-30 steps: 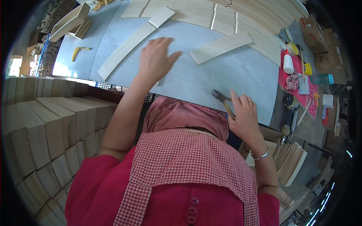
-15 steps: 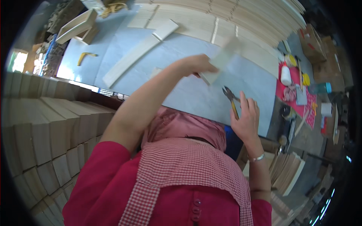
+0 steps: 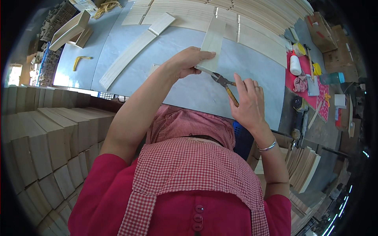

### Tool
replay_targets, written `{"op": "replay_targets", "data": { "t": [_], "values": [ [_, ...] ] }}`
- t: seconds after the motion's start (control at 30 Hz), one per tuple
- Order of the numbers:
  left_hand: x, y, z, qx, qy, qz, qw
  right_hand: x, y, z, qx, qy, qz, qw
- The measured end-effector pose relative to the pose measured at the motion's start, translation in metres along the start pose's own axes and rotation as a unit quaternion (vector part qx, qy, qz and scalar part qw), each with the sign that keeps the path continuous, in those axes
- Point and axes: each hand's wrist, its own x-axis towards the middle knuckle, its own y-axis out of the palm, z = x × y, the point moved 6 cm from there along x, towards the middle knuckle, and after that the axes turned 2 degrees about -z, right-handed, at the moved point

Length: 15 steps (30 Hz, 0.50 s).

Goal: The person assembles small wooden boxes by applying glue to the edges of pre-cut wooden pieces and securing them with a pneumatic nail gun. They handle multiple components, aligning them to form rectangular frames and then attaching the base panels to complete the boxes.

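At eleven o'clock a long wooden slat lies apart from both hands; at twelve the left hand grips a flat wooden board, thumb on top; toward one, pliers meet or nearly meet its near end, so work there looks under way, any result unclear; near half past two the right hand curls round their parted handles

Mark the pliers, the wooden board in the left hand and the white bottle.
Pliers (image 3: 223, 82), head view: on the pivot.
Wooden board (image 3: 214, 39), head view: on its broad flat face.
White bottle (image 3: 295, 65), head view: on its body.
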Motion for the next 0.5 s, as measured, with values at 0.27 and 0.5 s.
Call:
{"op": "replay_targets", "data": {
  "t": [0.27, 0.5],
  "values": [
    [0.009, 0.003, 0.003, 0.035, 0.025, -0.023, 0.999, 0.007, -0.001, -0.001, -0.050, -0.027, 0.003, 0.998],
    [0.020, -0.046, -0.014, 0.027, 0.232, -0.129, 0.964, -0.022, -0.024, 0.023, 0.318, 0.149, 0.013, 0.936]
  ]
}}
